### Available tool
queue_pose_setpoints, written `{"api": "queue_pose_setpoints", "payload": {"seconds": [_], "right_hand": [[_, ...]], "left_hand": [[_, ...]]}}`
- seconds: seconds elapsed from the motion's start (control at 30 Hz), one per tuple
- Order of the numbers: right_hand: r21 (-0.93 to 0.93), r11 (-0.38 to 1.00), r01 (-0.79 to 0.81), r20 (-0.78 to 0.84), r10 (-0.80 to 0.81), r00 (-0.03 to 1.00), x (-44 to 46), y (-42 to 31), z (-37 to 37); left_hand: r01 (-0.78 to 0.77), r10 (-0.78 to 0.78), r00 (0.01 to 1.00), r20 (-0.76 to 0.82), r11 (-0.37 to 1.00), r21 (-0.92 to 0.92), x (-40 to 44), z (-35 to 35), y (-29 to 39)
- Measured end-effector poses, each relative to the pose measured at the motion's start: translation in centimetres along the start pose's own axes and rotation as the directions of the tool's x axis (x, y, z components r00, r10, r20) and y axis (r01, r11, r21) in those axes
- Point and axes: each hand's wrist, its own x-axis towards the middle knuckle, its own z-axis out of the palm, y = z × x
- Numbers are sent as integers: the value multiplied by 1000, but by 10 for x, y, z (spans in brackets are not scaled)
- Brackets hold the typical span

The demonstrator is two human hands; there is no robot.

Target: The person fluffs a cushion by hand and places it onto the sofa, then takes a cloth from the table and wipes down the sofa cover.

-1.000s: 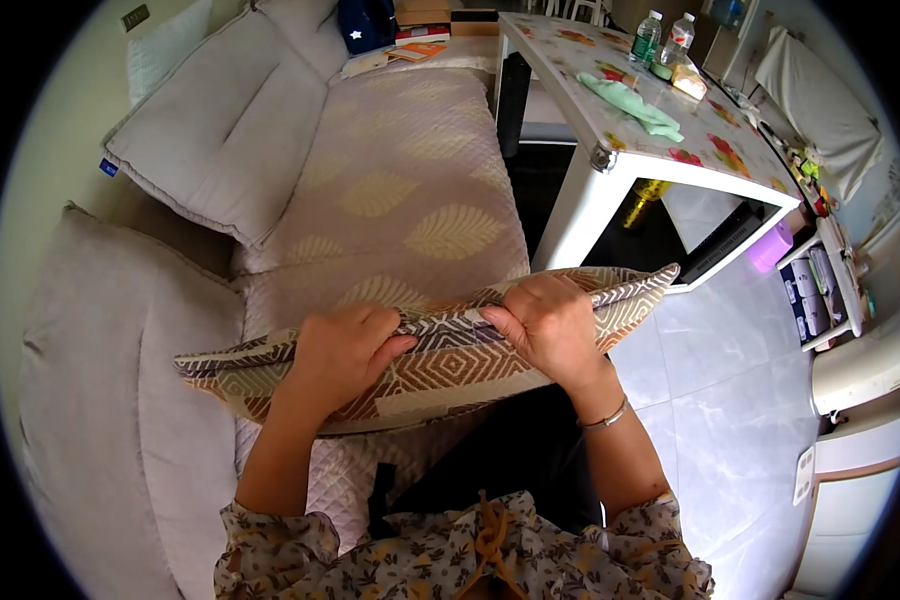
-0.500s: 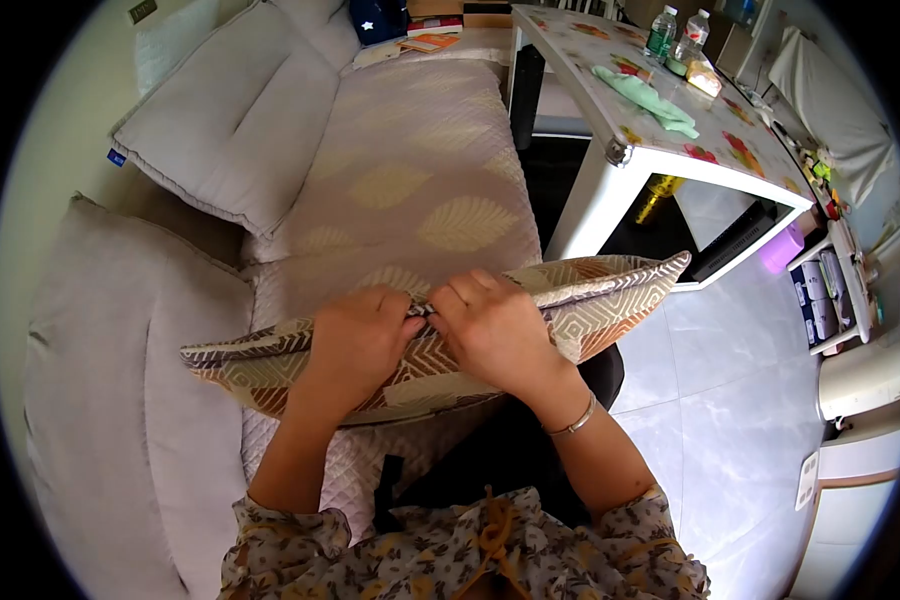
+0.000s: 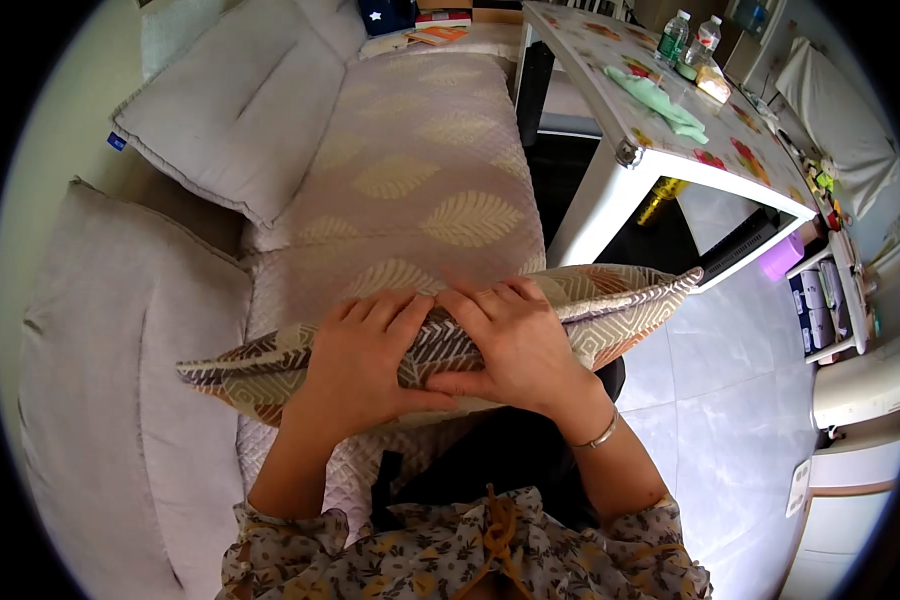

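Observation:
A cushion (image 3: 620, 310) with a brown, cream and orange zigzag pattern is held edge-up in front of my body, its pointed corners sticking out to both sides. My left hand (image 3: 365, 360) wraps over its upper edge left of the middle, thumb on the near face. Close beside it, my right hand (image 3: 515, 345) grips the same edge, fingers over the top and thumb pointing left. The fingertips on the far side are partly hidden. Below the cushion lies dark cloth (image 3: 500, 465) over my lap.
The sofa seat (image 3: 420, 150) has a quilted leaf-pattern cover. Grey back cushions (image 3: 230, 110) lean at the left. On the right, a white table (image 3: 610, 60) carries bottles (image 3: 673, 35), a green cloth (image 3: 660, 102) and a tissue pack (image 3: 713, 84). A purple bin (image 3: 781, 257) stands beyond it.
Both hands have come together at the cushion's middle, my right hand moving left. Their thumbs have shifted from pinching the top edge to lying lower on the near face.

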Motion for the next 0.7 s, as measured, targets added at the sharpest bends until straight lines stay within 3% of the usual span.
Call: {"api": "queue_pose_setpoints", "payload": {"seconds": [0.07,0.27,0.47,0.53,0.57,0.7], "right_hand": [[74,997,-35,87,29,996,-3,-1,-1],[4,999,-45,63,45,997,-2,-1,10],[5,1000,-9,-27,9,1000,1,0,11],[-5,1000,15,-79,-15,997,0,3,8],[-11,999,33,-130,-34,991,-1,5,7],[-140,989,-51,-35,47,998,-8,16,-9]], "left_hand": [[58,-55,995,85,998,-29,-4,3,2],[82,-71,986,148,995,-64,-2,11,-3],[61,-55,995,83,995,-76,-1,9,-5],[37,-42,997,-62,997,-74,-7,8,-10],[38,-42,997,-63,997,-74,-11,3,-12],[159,-157,987,-38,985,66,-29,-21,-26]]}}
